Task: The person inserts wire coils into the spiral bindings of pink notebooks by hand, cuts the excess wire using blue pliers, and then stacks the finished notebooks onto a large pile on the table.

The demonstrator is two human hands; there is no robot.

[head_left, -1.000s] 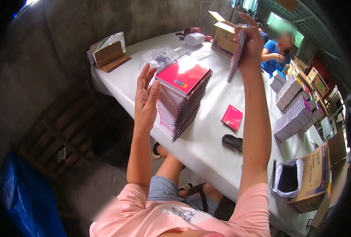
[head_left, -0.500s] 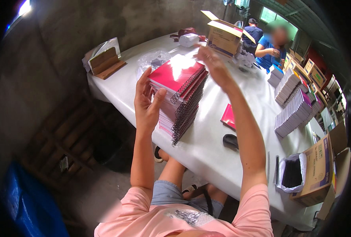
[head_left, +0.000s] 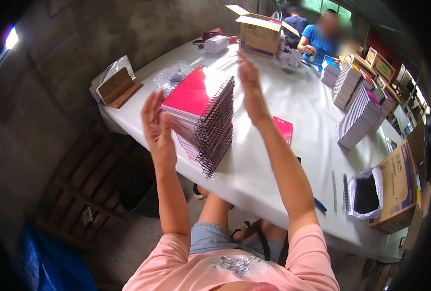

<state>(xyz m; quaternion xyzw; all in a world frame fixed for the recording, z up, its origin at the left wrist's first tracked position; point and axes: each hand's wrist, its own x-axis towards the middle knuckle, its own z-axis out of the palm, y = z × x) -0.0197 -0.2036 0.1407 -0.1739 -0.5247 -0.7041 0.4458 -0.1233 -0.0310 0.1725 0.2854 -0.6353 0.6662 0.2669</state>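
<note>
A tall stack of spiral-bound notebooks with red covers stands near the table's front edge, its black coils facing right. My left hand is at the stack's left side, fingers stretched out; whether it touches the notebooks I cannot tell. Just right of the stack is my right hand, raised with its fingers extended and nothing in it. A single red notebook lies flat on the table beyond my right forearm.
On the white-covered table are a wooden stand, crumpled clear plastic, an open carton, notebook piles and loose coils. A tipped box holds black coils at right. A co-worker in blue sits across.
My right hand has come down from above the stack's far corner to its right side. My left hand's fingers have loosened from the stack's left edge. The view has shifted slightly.
</note>
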